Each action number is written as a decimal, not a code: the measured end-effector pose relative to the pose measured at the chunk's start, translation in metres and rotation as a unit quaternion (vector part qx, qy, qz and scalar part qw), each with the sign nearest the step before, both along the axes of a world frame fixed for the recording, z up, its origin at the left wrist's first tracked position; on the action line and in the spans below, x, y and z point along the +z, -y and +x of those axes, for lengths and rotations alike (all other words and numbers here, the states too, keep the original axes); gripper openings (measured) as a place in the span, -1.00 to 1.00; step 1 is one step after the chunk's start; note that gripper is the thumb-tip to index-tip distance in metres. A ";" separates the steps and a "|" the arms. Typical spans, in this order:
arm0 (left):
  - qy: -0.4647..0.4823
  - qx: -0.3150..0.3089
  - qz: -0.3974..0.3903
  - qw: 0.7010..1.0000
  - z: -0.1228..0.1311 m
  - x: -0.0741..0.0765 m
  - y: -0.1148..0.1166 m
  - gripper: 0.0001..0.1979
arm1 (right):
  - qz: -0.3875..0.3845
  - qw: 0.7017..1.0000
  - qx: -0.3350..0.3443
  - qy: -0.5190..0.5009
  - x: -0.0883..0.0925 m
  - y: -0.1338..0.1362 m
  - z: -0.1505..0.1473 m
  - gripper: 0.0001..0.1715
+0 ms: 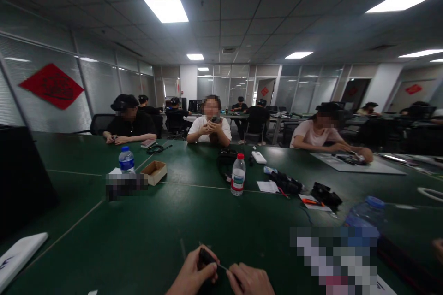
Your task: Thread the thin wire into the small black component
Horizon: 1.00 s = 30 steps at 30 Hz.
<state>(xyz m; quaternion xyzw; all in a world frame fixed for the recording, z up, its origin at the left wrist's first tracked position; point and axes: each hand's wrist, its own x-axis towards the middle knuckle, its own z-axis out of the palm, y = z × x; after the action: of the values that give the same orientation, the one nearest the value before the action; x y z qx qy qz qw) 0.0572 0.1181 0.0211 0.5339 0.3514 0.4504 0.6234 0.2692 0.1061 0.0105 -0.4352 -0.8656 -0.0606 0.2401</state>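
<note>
At the bottom centre, my left hand (198, 271) is closed round a small black object (206, 256), pinching it between thumb and fingers. My right hand (248, 279) is closed beside it, its fingers on a thin grey rod (222, 266) that reaches to the black object. The rod's far end is hidden by my right fingers. Both hands are just above the green table (138, 239), close together but apart.
A red-capped bottle (238, 176) stands ahead, with an open cardboard box (154, 173) and a blue-capped bottle (126, 160) to its left. Black items (325, 194) and an orange tool (312, 202) lie right. Another large bottle (366, 214) is nearer. Several people sit beyond.
</note>
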 end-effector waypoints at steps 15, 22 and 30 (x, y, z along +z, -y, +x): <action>0.011 -0.023 -0.014 1.000 -0.006 -0.003 0.002 -0.61 | -0.057 0.997 -0.040 0.030 0.009 0.010 -0.007 -0.64; 0.006 -0.027 -0.026 0.999 -0.007 -0.002 0.003 -0.60 | -0.062 0.997 -0.045 0.028 0.014 0.012 -0.009 -0.63; 0.018 -0.036 -0.035 0.999 -0.006 0.004 0.005 -0.60 | -0.067 0.996 -0.045 0.022 0.021 0.015 -0.010 -0.62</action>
<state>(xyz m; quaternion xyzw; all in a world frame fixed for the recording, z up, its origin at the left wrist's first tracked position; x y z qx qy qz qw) 0.0515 0.1128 0.0247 0.5162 0.3358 0.4245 0.6638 0.2594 0.0915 0.0312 -0.4877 -0.8522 -0.0232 0.1883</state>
